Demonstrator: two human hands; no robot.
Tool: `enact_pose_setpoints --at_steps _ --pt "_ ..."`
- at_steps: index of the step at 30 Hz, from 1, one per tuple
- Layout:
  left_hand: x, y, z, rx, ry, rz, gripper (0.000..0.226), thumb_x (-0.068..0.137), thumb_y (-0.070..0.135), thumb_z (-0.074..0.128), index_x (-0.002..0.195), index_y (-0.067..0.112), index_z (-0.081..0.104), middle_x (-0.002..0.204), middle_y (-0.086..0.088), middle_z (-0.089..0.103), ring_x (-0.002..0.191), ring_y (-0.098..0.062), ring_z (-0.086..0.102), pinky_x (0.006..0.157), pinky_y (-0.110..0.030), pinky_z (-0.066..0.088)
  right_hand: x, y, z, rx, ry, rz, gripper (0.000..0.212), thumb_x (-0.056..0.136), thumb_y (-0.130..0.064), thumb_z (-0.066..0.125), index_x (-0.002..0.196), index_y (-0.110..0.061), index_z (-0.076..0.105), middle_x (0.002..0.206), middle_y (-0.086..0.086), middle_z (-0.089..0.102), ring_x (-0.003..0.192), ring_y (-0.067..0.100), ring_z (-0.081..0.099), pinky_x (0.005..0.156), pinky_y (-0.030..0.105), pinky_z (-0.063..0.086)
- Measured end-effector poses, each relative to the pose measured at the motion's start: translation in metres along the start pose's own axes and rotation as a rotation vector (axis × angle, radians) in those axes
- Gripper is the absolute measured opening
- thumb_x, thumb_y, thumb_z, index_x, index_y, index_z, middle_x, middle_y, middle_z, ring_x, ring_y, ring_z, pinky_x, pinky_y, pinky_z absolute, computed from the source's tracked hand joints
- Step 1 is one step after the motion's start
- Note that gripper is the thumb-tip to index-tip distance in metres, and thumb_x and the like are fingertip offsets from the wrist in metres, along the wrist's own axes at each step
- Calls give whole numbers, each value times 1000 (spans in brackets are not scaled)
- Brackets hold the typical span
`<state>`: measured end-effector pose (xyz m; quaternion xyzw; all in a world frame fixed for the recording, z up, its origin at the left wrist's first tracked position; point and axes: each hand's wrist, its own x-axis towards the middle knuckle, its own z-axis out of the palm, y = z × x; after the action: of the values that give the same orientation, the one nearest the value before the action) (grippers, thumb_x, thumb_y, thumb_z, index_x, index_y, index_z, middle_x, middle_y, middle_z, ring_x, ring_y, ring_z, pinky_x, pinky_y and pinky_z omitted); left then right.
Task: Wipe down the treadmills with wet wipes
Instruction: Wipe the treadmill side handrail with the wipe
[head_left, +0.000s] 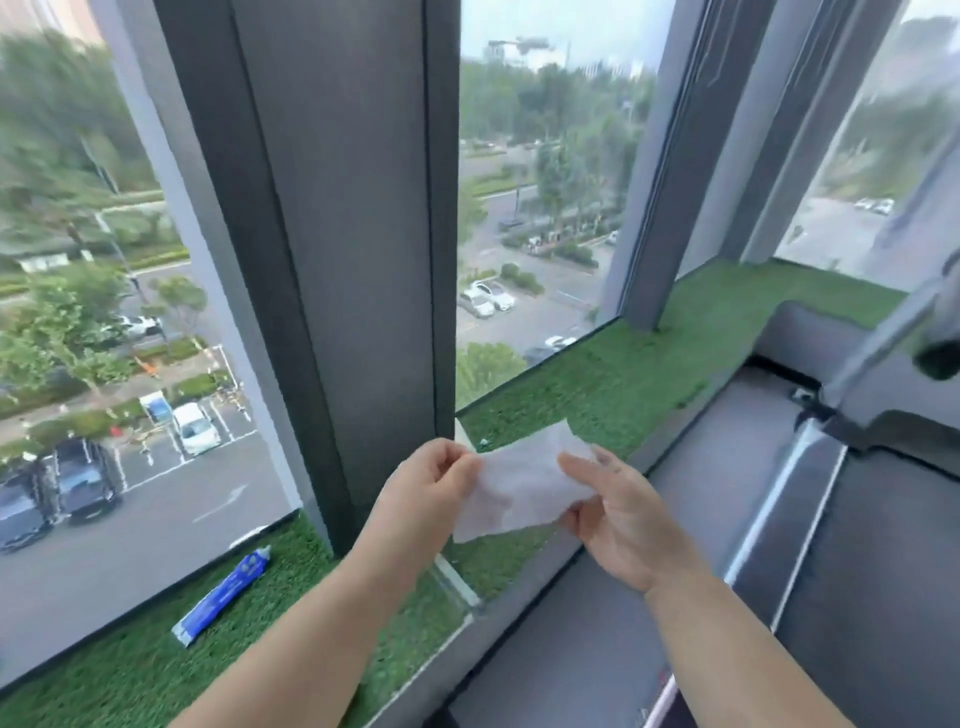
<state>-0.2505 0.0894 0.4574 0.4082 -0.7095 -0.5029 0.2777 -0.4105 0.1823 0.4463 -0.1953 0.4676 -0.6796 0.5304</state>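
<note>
Grip: left hand is pinching the left edge of the wet wipe, fingers curled. Right hand is clamping the right edge between thumb and fingers. Both grips are closed on the sheet, which is spanning the gap between them.

Location: the wipe is hanging in the air over the inner edge of the turf ledge, just right of the window pillar. It is not touching the treadmill, which is standing apart to the right.

Risks (judgement):
- Pulling the hands apart too hard is likely tearing such a thin sheet.
- Either pinch slipping is dropping it onto the turf, where it would pick up fibres.

Appearance: white, thin, slightly translucent, creased, partly unfolded, and sagging at its lower left corner.

A blue packet is lying near the ledge's window edge, left.
</note>
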Motion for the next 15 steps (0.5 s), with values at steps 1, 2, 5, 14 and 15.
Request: enact_pose_setpoints --at_steps 1,2,5,14,15 --pt "4 12 12 20 11 4 21 96 26 47 77 19 54 62 6 46 56 -10 38 47 -19 29 -6 -14 -9 -3 -3 -18 71 44 -29 91 102 -8 55 89 11 64 72 20 65 59 28 54" --pt "8 23 26 26 17 0 22 97 26 45 79 19 53 64 5 47 57 -11 40 49 -21 30 -10 -26 -19 -7 -17 -38 71 41 -31 94 97 -11 56 86 8 64 70 18 64 58 27 53" --pt "13 56 65 -3 -20 29 21 99 27 42 84 20 54 66 3 52 58 -13 45 55 -28 34 -29 -62 -47 -123 -96 -35 83 44 -38 94 113 -13 57 88 3 64 66 13 60 54 23 47" --pt "17 144 141 68 -34 308 12 100 26 43 92 26 51 54 2 46 36 -3 39 35 -14 28 -83 -117 -140 -144 75 -124 46 50 -32 92 75 -9 61 81 10 63 71 19 63 68 32 57" --pt "18 149 148 83 -89 316 12 100 25 44 90 26 51 57 2 48 42 -7 43 37 -15 32 -87 -122 -145 -85 111 -158 39 62 -29 86 81 -9 58 85 11 63 74 21 63 74 35 56"
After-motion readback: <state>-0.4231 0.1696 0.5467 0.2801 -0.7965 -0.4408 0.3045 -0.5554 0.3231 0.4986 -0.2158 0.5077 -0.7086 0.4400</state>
